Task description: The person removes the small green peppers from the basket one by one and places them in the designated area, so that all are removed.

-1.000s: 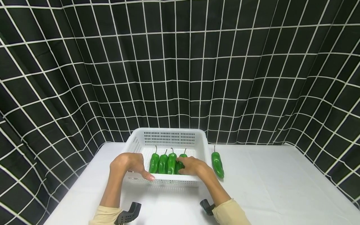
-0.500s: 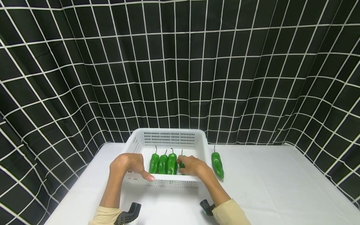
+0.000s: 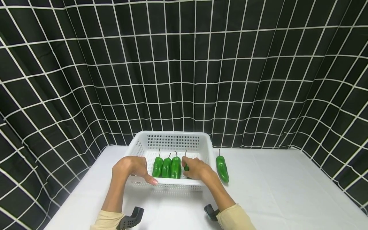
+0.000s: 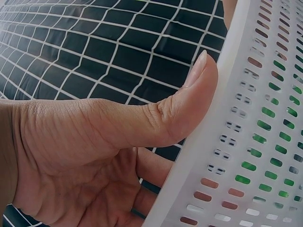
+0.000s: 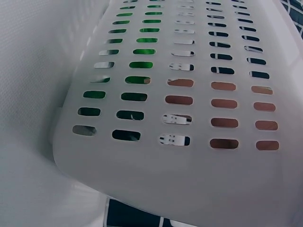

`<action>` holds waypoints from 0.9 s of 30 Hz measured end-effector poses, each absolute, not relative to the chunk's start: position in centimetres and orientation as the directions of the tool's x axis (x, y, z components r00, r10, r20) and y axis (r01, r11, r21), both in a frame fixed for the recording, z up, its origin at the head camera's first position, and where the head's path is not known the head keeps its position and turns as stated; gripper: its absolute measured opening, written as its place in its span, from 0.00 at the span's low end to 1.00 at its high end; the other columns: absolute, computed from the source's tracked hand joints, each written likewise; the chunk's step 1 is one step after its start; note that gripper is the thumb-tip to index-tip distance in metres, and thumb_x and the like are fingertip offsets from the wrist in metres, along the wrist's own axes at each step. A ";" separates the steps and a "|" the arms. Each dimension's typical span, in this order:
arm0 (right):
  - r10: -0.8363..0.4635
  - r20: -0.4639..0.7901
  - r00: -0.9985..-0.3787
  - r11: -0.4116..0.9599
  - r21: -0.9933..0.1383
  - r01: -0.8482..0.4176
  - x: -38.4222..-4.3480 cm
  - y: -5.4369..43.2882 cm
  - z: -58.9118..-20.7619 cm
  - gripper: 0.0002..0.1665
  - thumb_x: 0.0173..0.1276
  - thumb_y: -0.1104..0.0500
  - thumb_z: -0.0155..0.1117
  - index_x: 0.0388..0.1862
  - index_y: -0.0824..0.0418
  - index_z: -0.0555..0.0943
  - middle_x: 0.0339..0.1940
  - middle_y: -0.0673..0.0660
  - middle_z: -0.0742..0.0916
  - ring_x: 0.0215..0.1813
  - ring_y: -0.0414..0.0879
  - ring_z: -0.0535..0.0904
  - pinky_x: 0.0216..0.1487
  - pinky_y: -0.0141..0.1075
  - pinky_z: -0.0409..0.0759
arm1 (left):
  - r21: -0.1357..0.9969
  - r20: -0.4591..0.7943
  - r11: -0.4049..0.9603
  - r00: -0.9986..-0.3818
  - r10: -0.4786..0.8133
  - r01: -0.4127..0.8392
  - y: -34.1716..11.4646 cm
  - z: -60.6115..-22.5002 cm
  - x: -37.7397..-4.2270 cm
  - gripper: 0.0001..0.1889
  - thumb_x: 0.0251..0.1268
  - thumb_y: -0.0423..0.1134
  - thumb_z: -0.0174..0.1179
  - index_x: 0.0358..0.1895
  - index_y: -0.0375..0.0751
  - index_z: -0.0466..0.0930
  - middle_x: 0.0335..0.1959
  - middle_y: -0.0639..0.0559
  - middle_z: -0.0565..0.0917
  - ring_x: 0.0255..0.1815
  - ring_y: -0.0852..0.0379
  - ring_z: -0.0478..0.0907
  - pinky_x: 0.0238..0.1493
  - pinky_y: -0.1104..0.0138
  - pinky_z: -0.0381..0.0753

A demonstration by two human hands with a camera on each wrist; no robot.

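My left hand (image 3: 134, 166) holds the near left part of a white slotted plastic basket (image 3: 179, 181). In the left wrist view its thumb (image 4: 184, 111) lies against the outside near the rim, while the fingers reach behind the wall. Inside the basket, three green peppers (image 3: 166, 167) lie side by side, stems pointing away. My right hand (image 3: 196, 168) reaches over the near wall and grips another green pepper (image 3: 186, 167) just to their right, most of it covered by the fingers. The right wrist view has mainly the slotted basket wall (image 5: 142, 172), with skin and green behind the slots.
One more green pepper (image 3: 222, 169) lies on the white tablecloth (image 3: 273, 182), just outside the basket's right wall. A black curtain with a white grid (image 3: 187, 70) hangs behind the table and along both sides.
The pepper under my right hand has shifted slightly and turned, its stem now more upright and its body more covered by the fingers. The left hand and basket have stayed put.
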State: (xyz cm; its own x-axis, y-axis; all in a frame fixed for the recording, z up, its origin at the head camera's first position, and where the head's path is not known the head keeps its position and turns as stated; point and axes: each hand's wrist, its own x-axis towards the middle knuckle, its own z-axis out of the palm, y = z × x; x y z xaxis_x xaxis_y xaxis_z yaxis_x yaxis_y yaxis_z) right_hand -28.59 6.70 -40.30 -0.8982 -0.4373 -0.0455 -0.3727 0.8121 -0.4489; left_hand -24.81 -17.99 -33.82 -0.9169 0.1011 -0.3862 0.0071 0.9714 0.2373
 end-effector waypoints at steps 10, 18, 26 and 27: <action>-0.427 0.006 -0.904 0.804 -0.455 -0.383 -28.4 6.7 -40.2 0.17 0.65 0.66 0.74 0.48 0.58 0.77 0.28 0.52 0.82 0.30 0.47 0.76 0.33 0.38 0.73 | 0.289 -0.377 0.957 -0.917 0.135 0.022 -18.0 -33.9 -24.8 0.29 0.45 0.63 0.81 0.37 0.43 0.84 0.24 0.56 0.70 0.30 0.58 0.67 0.32 0.66 0.67; -0.415 0.022 -0.909 0.797 -0.473 -0.375 -28.4 6.7 -40.5 0.17 0.65 0.66 0.72 0.50 0.57 0.77 0.31 0.54 0.83 0.31 0.48 0.76 0.33 0.39 0.72 | 0.294 -0.376 0.956 -0.916 0.139 0.025 -18.1 -34.2 -24.8 0.30 0.46 0.61 0.81 0.44 0.41 0.85 0.31 0.53 0.82 0.36 0.55 0.75 0.42 0.59 0.80; -0.406 0.064 -0.912 0.772 -0.510 -0.380 -28.5 6.9 -40.1 0.22 0.64 0.67 0.72 0.56 0.58 0.78 0.39 0.59 0.88 0.34 0.48 0.77 0.36 0.40 0.74 | 0.271 -0.376 0.962 -0.918 0.125 0.020 -17.9 -34.0 -24.8 0.29 0.46 0.62 0.81 0.38 0.40 0.84 0.26 0.54 0.75 0.32 0.56 0.70 0.35 0.64 0.71; -0.406 0.065 -0.912 0.769 -0.516 -0.379 -28.6 7.0 -40.0 0.22 0.64 0.67 0.72 0.56 0.57 0.77 0.39 0.58 0.88 0.34 0.48 0.77 0.35 0.40 0.74 | 0.270 -0.376 0.963 -0.918 0.123 0.018 -17.9 -33.9 -24.8 0.28 0.46 0.62 0.81 0.35 0.41 0.84 0.25 0.55 0.73 0.31 0.57 0.69 0.33 0.65 0.69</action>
